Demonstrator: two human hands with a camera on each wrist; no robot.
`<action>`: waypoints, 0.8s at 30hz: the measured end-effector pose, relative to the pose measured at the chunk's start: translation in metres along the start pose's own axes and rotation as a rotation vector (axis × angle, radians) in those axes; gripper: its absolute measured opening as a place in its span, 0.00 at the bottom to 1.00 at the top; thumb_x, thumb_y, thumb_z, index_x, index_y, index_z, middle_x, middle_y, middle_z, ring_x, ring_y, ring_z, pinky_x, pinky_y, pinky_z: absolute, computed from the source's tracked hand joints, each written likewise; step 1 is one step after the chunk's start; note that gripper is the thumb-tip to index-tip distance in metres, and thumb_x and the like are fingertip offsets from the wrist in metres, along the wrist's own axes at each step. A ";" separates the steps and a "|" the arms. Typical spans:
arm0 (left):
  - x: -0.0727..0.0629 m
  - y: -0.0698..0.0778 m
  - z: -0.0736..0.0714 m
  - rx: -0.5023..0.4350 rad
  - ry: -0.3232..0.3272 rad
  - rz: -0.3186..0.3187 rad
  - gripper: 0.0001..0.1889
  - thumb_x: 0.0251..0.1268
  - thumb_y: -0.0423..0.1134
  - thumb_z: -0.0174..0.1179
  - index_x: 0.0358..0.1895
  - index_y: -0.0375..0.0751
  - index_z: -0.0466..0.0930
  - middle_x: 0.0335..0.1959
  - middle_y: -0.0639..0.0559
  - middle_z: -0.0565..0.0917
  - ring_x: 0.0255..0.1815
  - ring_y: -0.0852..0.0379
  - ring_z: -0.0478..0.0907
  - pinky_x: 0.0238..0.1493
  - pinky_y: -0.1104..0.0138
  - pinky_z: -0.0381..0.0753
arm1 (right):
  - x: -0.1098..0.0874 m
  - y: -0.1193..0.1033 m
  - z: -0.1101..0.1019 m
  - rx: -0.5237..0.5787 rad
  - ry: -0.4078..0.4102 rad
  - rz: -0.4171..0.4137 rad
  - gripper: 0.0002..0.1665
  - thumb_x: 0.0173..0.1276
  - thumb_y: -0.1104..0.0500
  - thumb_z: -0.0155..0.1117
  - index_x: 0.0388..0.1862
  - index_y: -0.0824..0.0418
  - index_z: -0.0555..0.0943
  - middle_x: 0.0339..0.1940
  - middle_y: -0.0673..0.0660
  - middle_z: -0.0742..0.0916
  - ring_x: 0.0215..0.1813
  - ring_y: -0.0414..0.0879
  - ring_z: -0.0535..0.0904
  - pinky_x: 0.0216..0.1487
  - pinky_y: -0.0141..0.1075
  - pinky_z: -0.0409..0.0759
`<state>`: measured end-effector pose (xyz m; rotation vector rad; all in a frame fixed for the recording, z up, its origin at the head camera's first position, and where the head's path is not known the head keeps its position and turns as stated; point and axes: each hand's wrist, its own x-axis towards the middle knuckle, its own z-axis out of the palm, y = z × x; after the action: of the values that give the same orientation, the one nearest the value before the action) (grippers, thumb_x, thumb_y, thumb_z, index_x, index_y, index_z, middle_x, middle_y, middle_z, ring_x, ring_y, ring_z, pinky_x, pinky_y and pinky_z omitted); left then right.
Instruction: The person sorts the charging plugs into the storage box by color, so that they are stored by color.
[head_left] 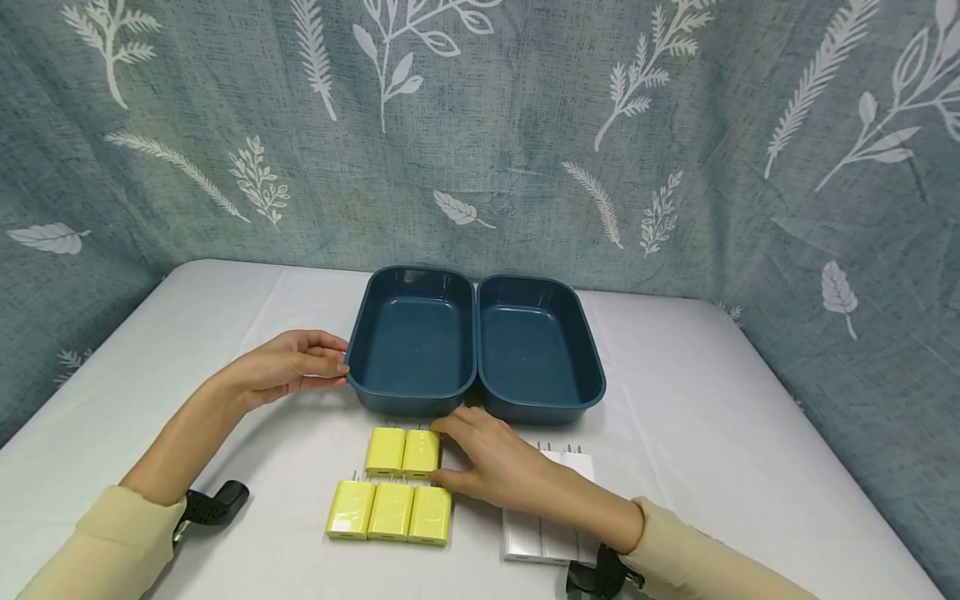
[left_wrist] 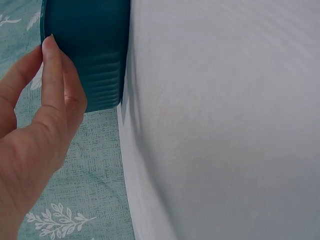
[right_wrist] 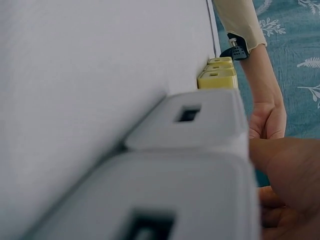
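Note:
Two dark teal bins stand side by side, the left bin point(head_left: 412, 400) and the right bin point(head_left: 540, 412). My left hand point(head_left: 288, 367) touches the left bin's outer side with its fingertips right at the rim; the left wrist view shows fingers against that wall. My right hand point(head_left: 495, 458) pinches a yellow plug charger point(head_left: 422, 454) at the right end of the back row, index finger by its prongs and thumb at its near end. Beside it lies another yellow charger point(head_left: 386, 452). Three more form a front row, including the middle charger point(head_left: 391, 512).
Several white chargers point(head_left: 522, 536) lie under my right forearm, partly hidden by it, and they fill the foreground of the right wrist view. A white cloth point(head_left: 697, 433) covers the table. Behind it hangs a leaf-patterned curtain point(head_left: 525, 125).

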<state>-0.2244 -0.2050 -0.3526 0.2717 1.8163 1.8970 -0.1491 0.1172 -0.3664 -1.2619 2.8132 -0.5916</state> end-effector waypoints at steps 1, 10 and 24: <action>0.000 0.000 0.000 -0.001 0.001 -0.001 0.23 0.68 0.22 0.56 0.62 0.20 0.58 0.40 0.47 0.80 0.43 0.57 0.82 0.58 0.58 0.81 | 0.000 0.000 0.000 0.009 -0.001 0.003 0.27 0.65 0.47 0.71 0.58 0.59 0.78 0.51 0.50 0.81 0.51 0.42 0.74 0.54 0.34 0.79; 0.000 0.000 0.000 0.003 0.010 -0.015 0.24 0.69 0.23 0.55 0.63 0.19 0.57 0.41 0.47 0.79 0.44 0.57 0.82 0.57 0.60 0.82 | 0.001 0.003 0.002 0.111 0.006 0.024 0.26 0.63 0.49 0.73 0.56 0.59 0.79 0.44 0.51 0.81 0.46 0.44 0.75 0.47 0.30 0.78; 0.001 -0.001 0.000 -0.002 0.004 -0.017 0.24 0.68 0.23 0.56 0.63 0.20 0.58 0.43 0.46 0.79 0.44 0.57 0.82 0.57 0.61 0.82 | -0.003 0.007 0.003 0.176 0.118 0.009 0.26 0.55 0.54 0.79 0.51 0.60 0.80 0.41 0.49 0.81 0.43 0.43 0.78 0.46 0.28 0.80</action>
<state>-0.2253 -0.2049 -0.3539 0.2513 1.8136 1.8897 -0.1516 0.1225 -0.3718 -1.2194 2.7811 -0.9193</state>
